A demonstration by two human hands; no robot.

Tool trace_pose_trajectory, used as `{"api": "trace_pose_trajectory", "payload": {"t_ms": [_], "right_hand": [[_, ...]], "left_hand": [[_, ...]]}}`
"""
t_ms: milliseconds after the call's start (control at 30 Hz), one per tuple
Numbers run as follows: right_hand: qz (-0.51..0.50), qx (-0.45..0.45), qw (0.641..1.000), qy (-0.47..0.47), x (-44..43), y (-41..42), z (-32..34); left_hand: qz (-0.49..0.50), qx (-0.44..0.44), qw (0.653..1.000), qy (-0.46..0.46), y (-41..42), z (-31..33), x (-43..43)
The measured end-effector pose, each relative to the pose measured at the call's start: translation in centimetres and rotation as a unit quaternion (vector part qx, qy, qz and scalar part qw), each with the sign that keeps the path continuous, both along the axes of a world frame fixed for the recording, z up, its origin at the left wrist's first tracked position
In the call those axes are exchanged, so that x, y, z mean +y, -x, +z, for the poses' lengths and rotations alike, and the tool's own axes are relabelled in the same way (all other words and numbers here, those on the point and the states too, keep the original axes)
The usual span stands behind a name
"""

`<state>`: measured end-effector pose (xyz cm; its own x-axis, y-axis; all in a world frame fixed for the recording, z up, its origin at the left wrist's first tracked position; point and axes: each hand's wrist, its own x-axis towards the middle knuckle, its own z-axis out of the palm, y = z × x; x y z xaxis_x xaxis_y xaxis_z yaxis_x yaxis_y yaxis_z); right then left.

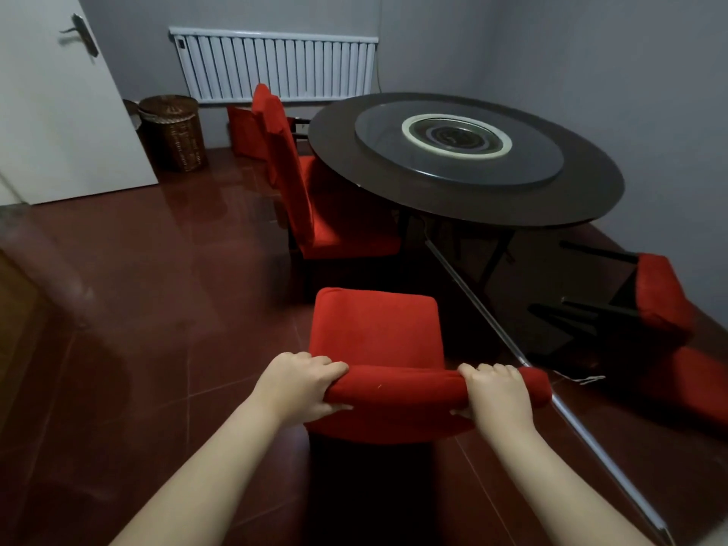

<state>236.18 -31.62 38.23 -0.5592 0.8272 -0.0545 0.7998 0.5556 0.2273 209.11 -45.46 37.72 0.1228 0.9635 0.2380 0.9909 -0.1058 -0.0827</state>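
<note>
A red upholstered chair (pixel 378 329) stands right in front of me on the dark red floor, its seat facing the round table. My left hand (pixel 299 384) grips the left end of its padded backrest top, fingers curled over the front and thumb underneath. My right hand (pixel 498 396) grips the right end of the same backrest in the same way. The round dark table (pixel 338 151) with a glass turntable in its middle stands beyond the chair, a short gap away.
Another red chair (pixel 299 191) is tucked at the table's left side, a third (pixel 244 132) behind it. A red chair (pixel 665 297) lies tipped over at the right. A metal pole (pixel 492 317) lies across the floor. A wicker basket (pixel 175 132), a radiator (pixel 275 65) and a white door (pixel 59 112) stand at the back.
</note>
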Motion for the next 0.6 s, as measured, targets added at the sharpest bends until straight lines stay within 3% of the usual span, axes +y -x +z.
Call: {"api": "trace_pose_trajectory", "payload": {"t_ms": [433,600], "right_hand": [[-0.006,-0.01,1.0,0.013,3.2,1.8,0.8],[-0.009,-0.046,0.998,0.04,3.7,2.3,1.7]], "left_hand": [[0.005,-0.005,1.0,0.001,1.6,0.0,3.5],[0.002,0.013,0.998,0.054,1.9,0.9,4.0]]}}
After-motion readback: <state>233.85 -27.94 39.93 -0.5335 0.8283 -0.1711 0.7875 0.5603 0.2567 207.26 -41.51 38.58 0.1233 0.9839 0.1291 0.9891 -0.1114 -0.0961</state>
